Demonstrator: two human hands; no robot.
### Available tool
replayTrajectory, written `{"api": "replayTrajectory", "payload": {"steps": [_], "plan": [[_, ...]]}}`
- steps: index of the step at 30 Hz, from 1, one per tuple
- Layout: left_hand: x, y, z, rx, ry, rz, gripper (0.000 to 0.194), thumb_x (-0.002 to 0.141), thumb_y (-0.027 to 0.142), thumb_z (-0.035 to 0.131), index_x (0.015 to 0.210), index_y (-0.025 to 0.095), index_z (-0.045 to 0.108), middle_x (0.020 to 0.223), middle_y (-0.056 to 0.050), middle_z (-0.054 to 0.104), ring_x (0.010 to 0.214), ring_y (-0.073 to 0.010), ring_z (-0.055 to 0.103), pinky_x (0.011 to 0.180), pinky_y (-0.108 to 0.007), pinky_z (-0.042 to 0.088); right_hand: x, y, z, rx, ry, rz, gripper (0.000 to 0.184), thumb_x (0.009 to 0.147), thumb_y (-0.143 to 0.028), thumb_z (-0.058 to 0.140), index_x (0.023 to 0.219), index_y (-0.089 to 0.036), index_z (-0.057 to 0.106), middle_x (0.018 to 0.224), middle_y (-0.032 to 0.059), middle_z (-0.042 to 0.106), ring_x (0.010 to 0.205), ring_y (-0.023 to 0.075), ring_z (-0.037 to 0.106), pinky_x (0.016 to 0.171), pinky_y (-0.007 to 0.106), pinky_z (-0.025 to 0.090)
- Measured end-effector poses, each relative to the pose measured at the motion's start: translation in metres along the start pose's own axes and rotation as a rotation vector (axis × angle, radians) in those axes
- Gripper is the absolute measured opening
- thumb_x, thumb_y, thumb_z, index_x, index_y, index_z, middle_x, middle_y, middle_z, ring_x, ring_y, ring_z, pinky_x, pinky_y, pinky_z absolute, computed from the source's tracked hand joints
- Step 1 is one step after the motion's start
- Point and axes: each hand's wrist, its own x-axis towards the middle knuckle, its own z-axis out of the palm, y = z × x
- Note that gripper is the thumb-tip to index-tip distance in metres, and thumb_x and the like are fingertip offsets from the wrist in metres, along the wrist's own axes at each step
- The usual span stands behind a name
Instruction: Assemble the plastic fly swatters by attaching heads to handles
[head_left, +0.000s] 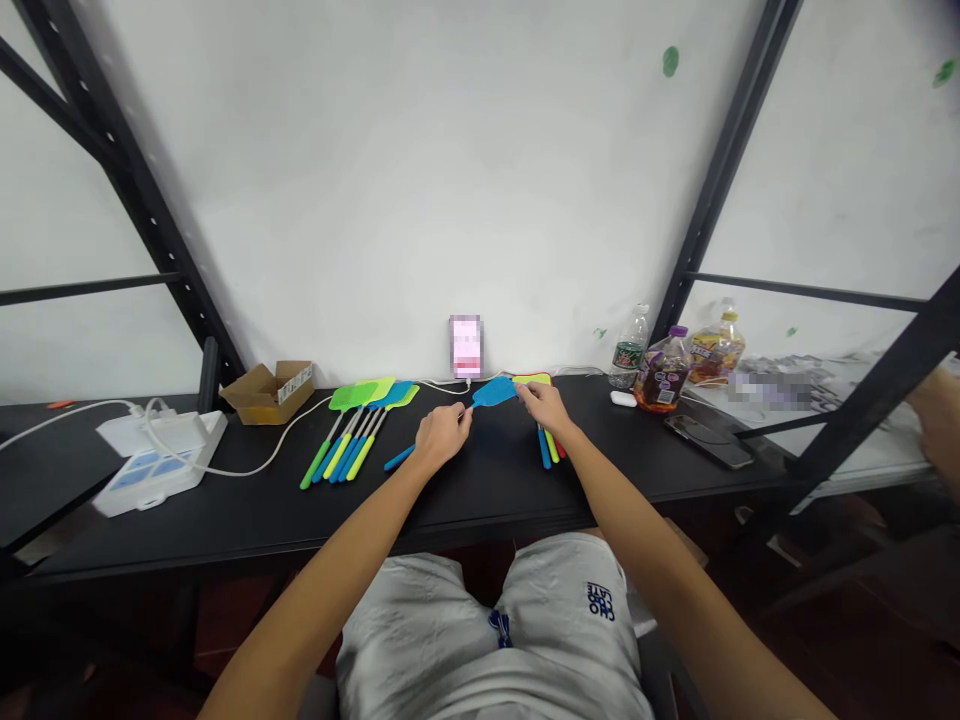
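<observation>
My left hand (442, 432) is closed around the shaft of a blue fly swatter (493, 391), whose blue handle sticks out to the left below the fist. At the far end of the blue head, my right hand (545, 408) pinches the edge between its fingers. Just behind and below that hand lies a small group of fly swatters (551, 448) with blue, yellow and red handles, partly hidden by my wrist. Over on the left, several green, blue and yellow fly swatters (361, 430) lie side by side, handles toward me.
An open cardboard box (271, 400) and a white case (161, 465) with cables stand left on the black table (247, 515). A phone (466, 347) leans on the wall. Bottles (664, 372), a white earbud case (622, 398) and a dark phone (709, 441) are right. Another person's arm (939, 425) shows far right.
</observation>
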Motion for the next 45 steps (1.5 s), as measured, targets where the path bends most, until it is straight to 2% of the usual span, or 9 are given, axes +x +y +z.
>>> {"api": "replayTrajectory", "payload": {"steps": [6, 13, 17, 20, 22, 26, 36, 45], "plan": [[0.000, -0.002, -0.002, -0.014, 0.018, -0.006, 0.048, 0.097, 0.051, 0.027, 0.094, 0.022, 0.065, 0.089, -0.010, 0.068, 0.086, -0.0234, 0.063, 0.071, -0.029, 0.039, 0.003, 0.006, 0.001, -0.096, -0.016, 0.018, 0.048, 0.084, -0.061, 0.047, 0.059, -0.019, 0.048, 0.051, -0.0033, 0.045, 0.051, 0.0115, 0.044, 0.052, 0.024, 0.030], [-0.001, 0.001, -0.004, -0.035, 0.008, -0.006, 0.048, 0.096, 0.052, 0.029, 0.088, 0.022, 0.066, 0.087, -0.009, 0.068, 0.086, -0.0228, 0.063, 0.069, -0.028, 0.038, 0.004, 0.009, -0.001, -0.212, -0.054, 0.132, 0.038, 0.081, -0.053, 0.056, 0.065, -0.018, 0.057, 0.061, 0.0009, 0.059, 0.059, 0.0137, 0.054, 0.053, 0.022, 0.034], [-0.001, 0.000, -0.002, -0.054, -0.011, 0.033, 0.051, 0.096, 0.055, 0.028, 0.086, 0.023, 0.066, 0.083, -0.008, 0.068, 0.083, -0.0231, 0.063, 0.067, -0.028, 0.037, 0.004, 0.006, -0.002, -0.237, -0.063, 0.111, 0.034, 0.083, -0.047, 0.056, 0.066, -0.018, 0.059, 0.062, 0.0023, 0.062, 0.061, 0.0147, 0.056, 0.056, 0.023, 0.036], [0.000, -0.001, 0.000, -0.061, -0.033, 0.054, 0.050, 0.095, 0.055, 0.029, 0.085, 0.023, 0.066, 0.083, -0.008, 0.068, 0.082, -0.0226, 0.063, 0.066, -0.028, 0.036, 0.001, 0.001, -0.002, -0.125, -0.078, 0.076, 0.042, 0.091, -0.047, 0.044, 0.066, -0.018, 0.060, 0.058, 0.0026, 0.063, 0.057, 0.0141, 0.057, 0.057, 0.023, 0.039], [0.000, -0.002, 0.001, -0.063, -0.040, 0.059, 0.050, 0.095, 0.056, 0.030, 0.084, 0.023, 0.066, 0.082, -0.008, 0.067, 0.080, -0.0222, 0.063, 0.065, -0.028, 0.036, -0.001, -0.001, -0.002, 0.006, -0.092, 0.110, 0.053, 0.095, -0.054, 0.031, 0.069, -0.017, 0.061, 0.057, 0.0033, 0.064, 0.047, 0.0125, 0.055, 0.053, 0.023, 0.041], [0.000, -0.002, 0.002, -0.065, -0.058, 0.061, 0.051, 0.094, 0.057, 0.031, 0.083, 0.023, 0.066, 0.082, -0.007, 0.067, 0.080, -0.0216, 0.063, 0.065, -0.027, 0.036, -0.002, -0.002, -0.001, 0.191, -0.120, 0.192, 0.070, 0.093, -0.067, 0.020, 0.071, -0.016, 0.061, 0.062, 0.0079, 0.068, 0.035, 0.0107, 0.049, 0.042, 0.024, 0.040], [-0.001, -0.001, -0.001, -0.075, -0.056, 0.066, 0.052, 0.094, 0.058, 0.032, 0.081, 0.023, 0.067, 0.079, -0.007, 0.067, 0.078, -0.0211, 0.063, 0.064, -0.027, 0.035, -0.001, -0.007, 0.002, 0.390, -0.167, 0.246, 0.061, 0.088, -0.071, 0.037, 0.086, -0.014, 0.060, 0.083, 0.0148, 0.073, 0.052, 0.0176, 0.067, 0.031, 0.020, 0.034], [0.000, -0.001, -0.001, -0.082, -0.066, 0.082, 0.052, 0.093, 0.059, 0.032, 0.080, 0.023, 0.068, 0.079, -0.007, 0.068, 0.077, -0.0210, 0.063, 0.063, -0.027, 0.035, 0.000, -0.004, 0.002, 0.385, -0.163, 0.246, 0.057, 0.086, -0.068, 0.046, 0.083, -0.013, 0.060, 0.084, 0.0158, 0.072, 0.053, 0.0186, 0.068, 0.031, 0.019, 0.035]]}}
